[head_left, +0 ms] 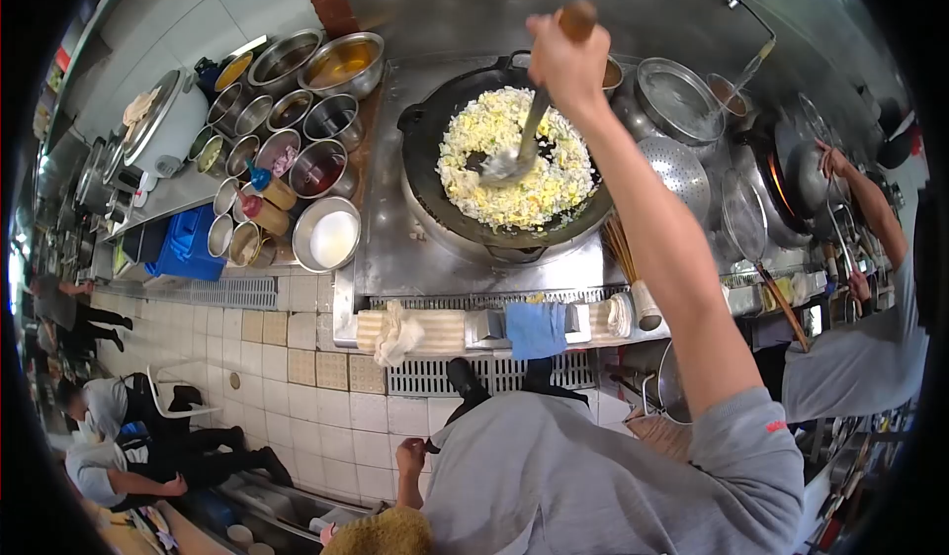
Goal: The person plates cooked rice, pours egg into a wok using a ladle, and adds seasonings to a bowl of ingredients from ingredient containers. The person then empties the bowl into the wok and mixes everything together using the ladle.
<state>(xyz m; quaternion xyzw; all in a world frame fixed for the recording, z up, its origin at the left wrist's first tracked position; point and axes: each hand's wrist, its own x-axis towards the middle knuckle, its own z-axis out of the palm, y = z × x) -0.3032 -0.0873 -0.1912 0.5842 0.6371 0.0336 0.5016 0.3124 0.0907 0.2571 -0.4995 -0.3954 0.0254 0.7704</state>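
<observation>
Right arm (677, 258) across 1 perforated strainer (684, 181), ladle (535, 125) in hand (573, 69) over wok (422, 165).

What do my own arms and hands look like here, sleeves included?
Your right hand has no glove, and that arm is uncovered up to a short, loose grey sleeve with a small red marking, too small to read. Your left hand is ungloved too; its sleeve can't be made out.

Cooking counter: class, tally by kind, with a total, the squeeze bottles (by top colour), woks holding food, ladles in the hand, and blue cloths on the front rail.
Blue-topped squeeze bottle: 1
Red-topped squeeze bottle: 1
Wok: 1
Ladle: 1
Blue cloth: 1
Total: 5
</observation>
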